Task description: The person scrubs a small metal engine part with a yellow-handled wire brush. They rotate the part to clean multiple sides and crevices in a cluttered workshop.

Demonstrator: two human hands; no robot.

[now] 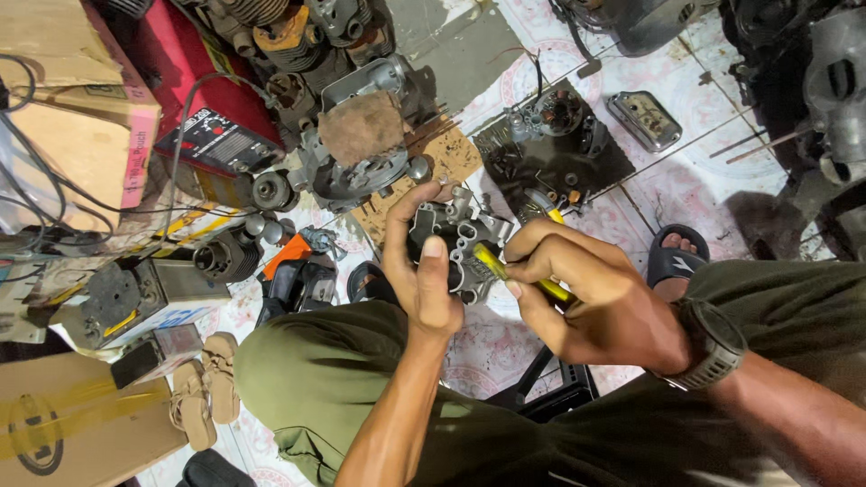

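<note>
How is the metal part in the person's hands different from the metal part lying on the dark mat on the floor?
The held engine part is lifted up, gripped by the left hand; the floor part lies on the dark mat, untouched. The right hand pokes a yellow-handled tool into the held engine part; no tool touches the floor part. Both are grey metal with round holes.

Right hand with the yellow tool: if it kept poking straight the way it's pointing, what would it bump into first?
Most likely the grey metal engine part held by the left hand. The right hand aims the yellow tool straight at it.
</note>
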